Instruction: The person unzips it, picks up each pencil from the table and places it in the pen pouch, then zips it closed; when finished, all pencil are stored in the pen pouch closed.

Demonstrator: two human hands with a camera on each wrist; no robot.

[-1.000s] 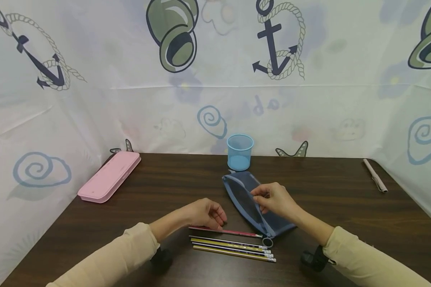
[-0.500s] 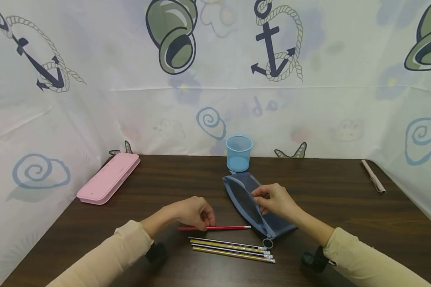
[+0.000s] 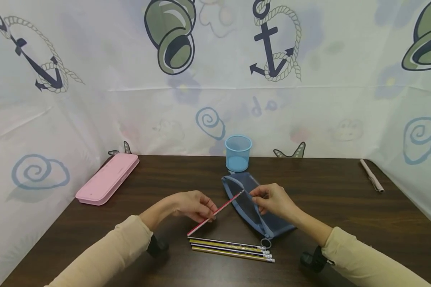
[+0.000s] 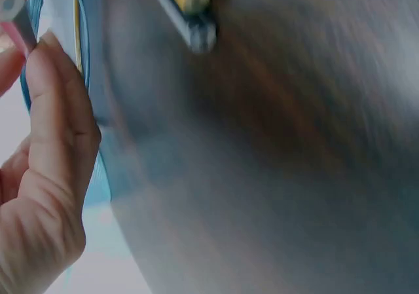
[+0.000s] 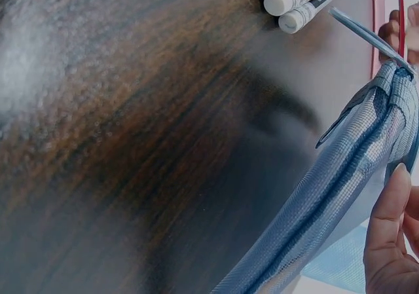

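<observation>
My left hand (image 3: 195,204) pinches a red pencil (image 3: 225,206) near its middle. The pencil slants up to the right, and its eraser end overlaps the mouth of a blue mesh pencil pouch (image 3: 278,225). In the left wrist view the held end of the pencil (image 4: 24,35) shows between thumb and fingers. My right hand (image 3: 274,199) grips the pouch's near edge, keeping its zipped mouth parted; the right wrist view shows thumb and fingers pinching the pouch edge (image 5: 366,143). Several striped pencils (image 3: 230,249) lie side by side in front of the pouch.
A blue mesh cup (image 3: 238,155) stands behind the pouch. At the table's left lies a pink pencil box (image 3: 108,179). Toward the right edge is a pale rolled item (image 3: 372,176). A printed cloth (image 3: 330,111) hangs around the back and sides.
My left hand took up the red pencil from the table, shifted it left, then tilted it so its eraser end points toward the pouch mouth. My right hand keeps its hold on the pouch.
</observation>
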